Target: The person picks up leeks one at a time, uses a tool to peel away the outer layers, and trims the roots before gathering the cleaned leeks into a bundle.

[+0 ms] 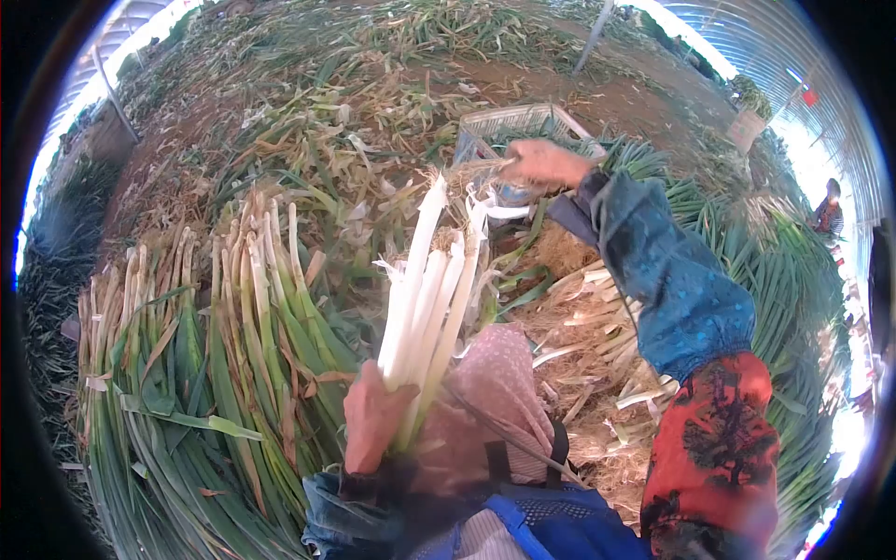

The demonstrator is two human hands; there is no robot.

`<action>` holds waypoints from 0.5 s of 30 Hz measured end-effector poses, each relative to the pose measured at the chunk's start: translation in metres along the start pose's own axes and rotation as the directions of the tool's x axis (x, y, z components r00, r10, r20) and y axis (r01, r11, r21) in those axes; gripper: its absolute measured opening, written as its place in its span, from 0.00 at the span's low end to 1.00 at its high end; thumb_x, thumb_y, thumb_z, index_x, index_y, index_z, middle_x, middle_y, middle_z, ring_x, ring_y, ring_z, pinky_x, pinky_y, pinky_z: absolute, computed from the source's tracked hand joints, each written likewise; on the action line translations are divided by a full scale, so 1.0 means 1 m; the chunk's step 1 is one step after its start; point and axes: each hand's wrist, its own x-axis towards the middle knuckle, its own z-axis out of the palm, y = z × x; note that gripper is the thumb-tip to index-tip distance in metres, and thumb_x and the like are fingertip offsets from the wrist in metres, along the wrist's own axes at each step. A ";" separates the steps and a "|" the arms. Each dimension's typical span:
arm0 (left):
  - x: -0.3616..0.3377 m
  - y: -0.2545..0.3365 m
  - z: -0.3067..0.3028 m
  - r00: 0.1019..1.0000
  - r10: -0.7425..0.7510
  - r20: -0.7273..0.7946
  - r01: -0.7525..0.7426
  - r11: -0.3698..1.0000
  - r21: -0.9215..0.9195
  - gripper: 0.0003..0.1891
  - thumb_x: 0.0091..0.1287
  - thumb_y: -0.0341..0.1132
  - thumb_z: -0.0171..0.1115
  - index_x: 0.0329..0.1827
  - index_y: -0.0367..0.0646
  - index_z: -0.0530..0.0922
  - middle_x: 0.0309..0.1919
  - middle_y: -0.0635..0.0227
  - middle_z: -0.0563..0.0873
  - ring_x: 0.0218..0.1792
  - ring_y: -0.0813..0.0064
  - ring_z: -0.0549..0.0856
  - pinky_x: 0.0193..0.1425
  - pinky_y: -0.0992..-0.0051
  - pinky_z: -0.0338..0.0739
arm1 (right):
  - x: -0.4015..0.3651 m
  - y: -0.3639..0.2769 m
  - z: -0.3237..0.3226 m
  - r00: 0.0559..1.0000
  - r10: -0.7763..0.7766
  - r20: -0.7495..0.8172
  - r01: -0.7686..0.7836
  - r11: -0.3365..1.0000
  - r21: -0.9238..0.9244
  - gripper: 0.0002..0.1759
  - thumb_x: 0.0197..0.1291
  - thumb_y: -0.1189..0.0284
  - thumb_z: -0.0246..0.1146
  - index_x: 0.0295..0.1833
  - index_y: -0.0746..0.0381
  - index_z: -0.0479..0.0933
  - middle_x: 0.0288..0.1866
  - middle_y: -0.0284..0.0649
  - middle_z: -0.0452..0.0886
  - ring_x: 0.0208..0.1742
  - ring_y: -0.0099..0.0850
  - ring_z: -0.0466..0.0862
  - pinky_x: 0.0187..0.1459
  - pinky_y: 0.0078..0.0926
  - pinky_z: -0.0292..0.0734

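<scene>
My left hand (371, 418) is wrapped round a small bundle of large green onions (425, 308), their white ends pointing up and away from me. Out past those white ends, my right hand (549, 166) is closed and slightly blurred. A thin brownish strand of roots (478, 170) runs from its fingers to the tip of the bundle. Torn pale skin hangs about the white stalks. To the left lies a thick row of unpeeled green onions (266, 308), leaves toward me. The lower ends of the held onions are partly hidden by my hand.
A pale plastic crate (523, 114) stands behind my right hand. Rooty onions (597, 327) lie to the right, with a long leafy heap (793, 308) beyond. Trimmed leaves (345, 140) litter the soil ahead. Poles (594, 39) rise at the back. Another person (828, 207) is far right.
</scene>
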 end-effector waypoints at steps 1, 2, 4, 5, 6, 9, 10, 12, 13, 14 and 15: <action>-0.002 0.000 0.001 1.000 -0.009 0.002 0.009 1.000 0.002 0.24 0.50 0.44 0.68 0.38 0.34 0.70 0.33 0.41 0.81 0.39 0.42 0.80 0.43 0.56 0.73 | -0.014 -0.009 0.008 0.997 0.043 0.071 -0.055 0.983 0.174 0.34 0.50 0.52 0.64 0.54 0.67 0.71 0.51 0.57 0.76 0.54 0.50 0.77 0.55 0.43 0.70; -0.003 -0.002 0.004 1.000 -0.002 0.003 0.002 1.000 -0.011 0.24 0.50 0.44 0.69 0.38 0.34 0.70 0.33 0.41 0.81 0.38 0.42 0.80 0.43 0.56 0.73 | -0.015 -0.003 0.037 0.999 -0.019 -0.031 0.024 0.982 0.186 0.38 0.47 0.50 0.66 0.54 0.69 0.71 0.50 0.59 0.76 0.53 0.51 0.77 0.55 0.42 0.70; -0.002 -0.005 0.005 1.000 0.019 -0.003 -0.019 0.999 -0.026 0.24 0.50 0.44 0.69 0.38 0.34 0.70 0.33 0.41 0.81 0.38 0.42 0.80 0.42 0.56 0.73 | -0.017 0.000 0.094 0.971 -0.115 -0.208 0.165 0.956 0.243 0.40 0.45 0.48 0.67 0.54 0.71 0.71 0.50 0.60 0.76 0.52 0.51 0.77 0.55 0.41 0.70; -0.002 -0.005 0.005 1.000 0.017 -0.005 -0.017 0.999 -0.038 0.24 0.50 0.44 0.69 0.38 0.34 0.70 0.33 0.42 0.81 0.37 0.42 0.80 0.41 0.56 0.73 | -0.022 -0.006 0.113 0.949 -0.144 -0.280 0.227 0.930 0.288 0.39 0.46 0.49 0.67 0.54 0.70 0.71 0.49 0.60 0.76 0.51 0.51 0.78 0.54 0.40 0.70; -0.003 -0.004 0.005 1.000 0.014 -0.004 -0.015 0.999 -0.046 0.24 0.50 0.44 0.69 0.38 0.34 0.70 0.32 0.42 0.81 0.37 0.42 0.80 0.41 0.55 0.73 | -0.024 -0.011 0.124 0.921 -0.165 -0.352 0.288 0.899 0.331 0.38 0.47 0.50 0.67 0.53 0.70 0.72 0.49 0.59 0.77 0.51 0.50 0.78 0.54 0.39 0.70; -0.004 -0.005 0.002 1.000 0.018 -0.011 -0.018 0.998 -0.063 0.24 0.50 0.44 0.69 0.38 0.35 0.70 0.32 0.43 0.81 0.36 0.43 0.80 0.40 0.56 0.73 | -0.011 -0.018 0.118 0.968 0.001 -0.252 0.124 0.869 0.479 0.27 0.51 0.57 0.64 0.48 0.69 0.74 0.40 0.55 0.80 0.46 0.49 0.80 0.48 0.39 0.72; -0.004 -0.004 0.002 1.000 0.021 -0.011 -0.022 0.997 -0.070 0.24 0.50 0.44 0.69 0.38 0.35 0.70 0.32 0.43 0.81 0.36 0.43 0.80 0.40 0.56 0.73 | -0.012 -0.023 0.112 0.971 0.055 -0.233 0.067 0.872 0.484 0.21 0.53 0.61 0.62 0.43 0.68 0.76 0.35 0.53 0.81 0.42 0.49 0.81 0.45 0.39 0.73; -0.004 -0.003 0.001 1.000 -0.011 0.012 0.011 0.998 -0.062 0.24 0.49 0.45 0.69 0.38 0.35 0.70 0.32 0.43 0.81 0.37 0.44 0.80 0.41 0.56 0.73 | -0.004 -0.009 0.096 0.901 -0.047 -0.431 0.183 0.942 0.280 0.15 0.54 0.64 0.60 0.38 0.66 0.77 0.30 0.53 0.79 0.38 0.50 0.80 0.42 0.42 0.73; -0.004 -0.002 0.000 0.999 -0.027 0.019 0.028 0.998 -0.059 0.24 0.49 0.45 0.69 0.38 0.36 0.70 0.32 0.44 0.81 0.37 0.44 0.80 0.41 0.56 0.73 | 0.003 -0.001 0.086 0.849 -0.114 -0.517 0.228 0.960 0.164 0.12 0.54 0.66 0.59 0.35 0.65 0.78 0.28 0.53 0.79 0.35 0.51 0.80 0.40 0.43 0.73; -0.003 -0.002 0.000 1.000 -0.027 0.017 0.028 0.998 -0.054 0.24 0.49 0.45 0.69 0.38 0.36 0.70 0.32 0.44 0.81 0.37 0.44 0.80 0.41 0.56 0.73 | 0.011 0.008 0.082 0.699 -0.198 -0.688 0.293 0.956 0.023 0.09 0.54 0.70 0.55 0.30 0.63 0.76 0.24 0.53 0.77 0.32 0.52 0.79 0.36 0.47 0.73; -0.003 -0.002 0.000 1.000 -0.026 0.016 0.027 0.998 -0.048 0.24 0.49 0.45 0.69 0.38 0.36 0.70 0.32 0.44 0.81 0.38 0.44 0.81 0.41 0.56 0.73 | 0.018 0.019 0.072 0.725 -0.176 -0.666 0.259 0.965 0.028 0.09 0.55 0.71 0.54 0.29 0.64 0.76 0.25 0.53 0.77 0.32 0.52 0.79 0.36 0.48 0.73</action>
